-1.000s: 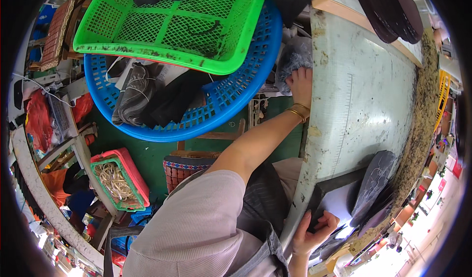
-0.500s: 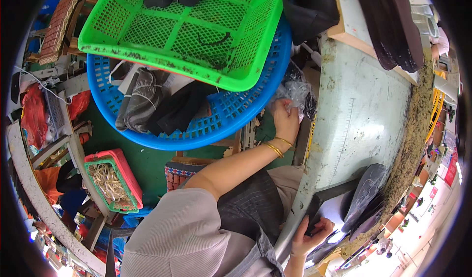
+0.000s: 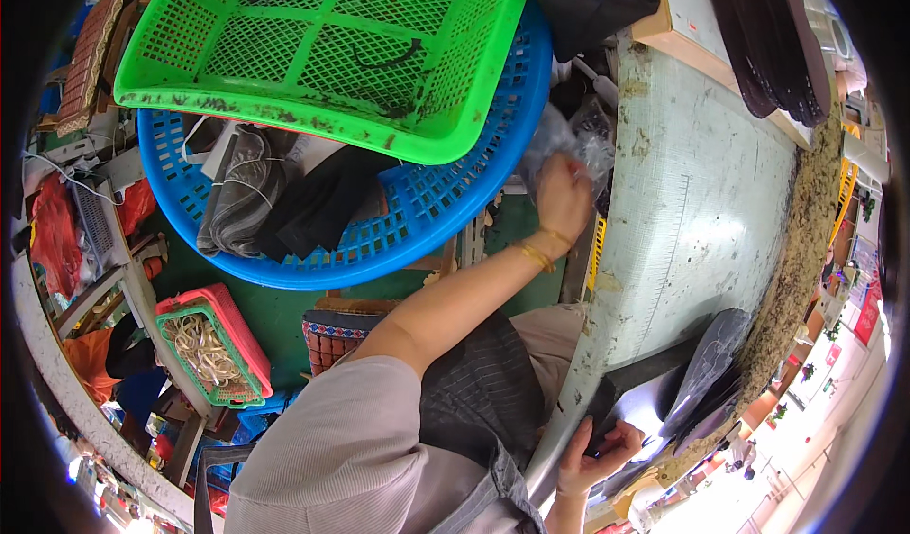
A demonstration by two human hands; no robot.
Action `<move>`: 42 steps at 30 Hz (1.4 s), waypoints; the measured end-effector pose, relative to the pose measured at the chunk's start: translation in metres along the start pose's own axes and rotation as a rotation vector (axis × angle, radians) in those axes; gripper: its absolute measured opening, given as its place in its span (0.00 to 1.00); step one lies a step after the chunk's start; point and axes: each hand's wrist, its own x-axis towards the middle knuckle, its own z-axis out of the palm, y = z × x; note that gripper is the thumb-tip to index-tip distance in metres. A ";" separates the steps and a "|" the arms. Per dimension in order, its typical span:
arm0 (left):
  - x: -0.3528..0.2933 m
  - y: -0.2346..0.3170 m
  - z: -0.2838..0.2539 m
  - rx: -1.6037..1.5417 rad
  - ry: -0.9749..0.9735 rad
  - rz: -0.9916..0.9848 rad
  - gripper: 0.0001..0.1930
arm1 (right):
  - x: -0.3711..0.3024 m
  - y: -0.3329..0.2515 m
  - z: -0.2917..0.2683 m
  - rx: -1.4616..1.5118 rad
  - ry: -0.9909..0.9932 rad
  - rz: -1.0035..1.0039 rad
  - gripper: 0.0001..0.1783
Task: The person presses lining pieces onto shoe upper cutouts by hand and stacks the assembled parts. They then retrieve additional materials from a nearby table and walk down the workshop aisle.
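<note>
One pale worktable (image 3: 720, 202) and a blue basket (image 3: 327, 276) flank the clear plastic bag (image 3: 557, 136); I judge it light, soft, slippery, best pinched at a fold. The left hand (image 3: 565, 200) curls against it, whether clamped I cannot tell; the right hand (image 3: 599, 455) holds thumb and fingers apart.

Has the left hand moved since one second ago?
Yes: leftward in the picture, away from the table. The left hand was right by its edge; now a gap shows between them.
</note>
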 end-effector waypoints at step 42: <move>0.178 -0.070 0.043 0.321 0.485 0.052 0.15 | -0.021 0.031 -0.015 0.106 -0.155 0.063 0.22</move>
